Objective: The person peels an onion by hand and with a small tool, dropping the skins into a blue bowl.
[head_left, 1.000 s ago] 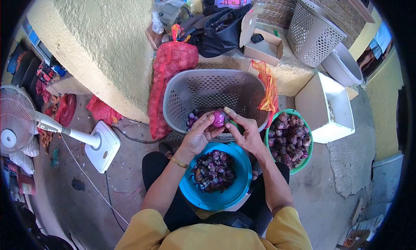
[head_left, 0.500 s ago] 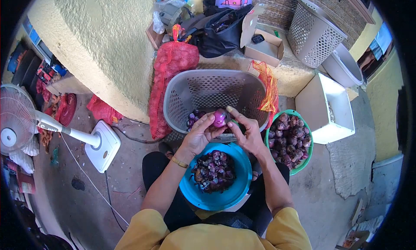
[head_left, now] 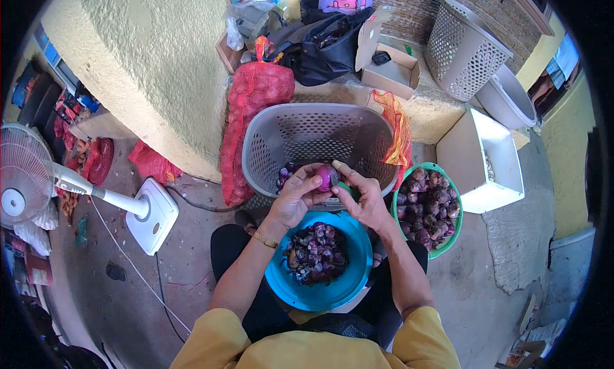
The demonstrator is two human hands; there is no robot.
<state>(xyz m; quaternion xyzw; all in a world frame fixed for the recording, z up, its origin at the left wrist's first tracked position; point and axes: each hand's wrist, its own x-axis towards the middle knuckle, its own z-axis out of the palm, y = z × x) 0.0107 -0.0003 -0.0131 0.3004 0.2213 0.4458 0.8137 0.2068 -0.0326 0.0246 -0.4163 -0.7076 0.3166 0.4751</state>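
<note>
Purple and glossy, an onion [head_left: 329, 177] is gripped between the fingers of the left hand [head_left: 296, 193] and the right hand [head_left: 362, 195], above the near rim of a grey perforated basket [head_left: 320, 113] holding other onions. A blue basin [head_left: 359, 276] of onion skins sits between the person's legs; a green basket [head_left: 455, 225] of unpeeled onions stands on the floor [head_left: 473, 286], beside the right knee.

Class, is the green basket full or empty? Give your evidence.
The green basket looks nearly full: purple onions cover its whole inside, out to the walls.
</note>
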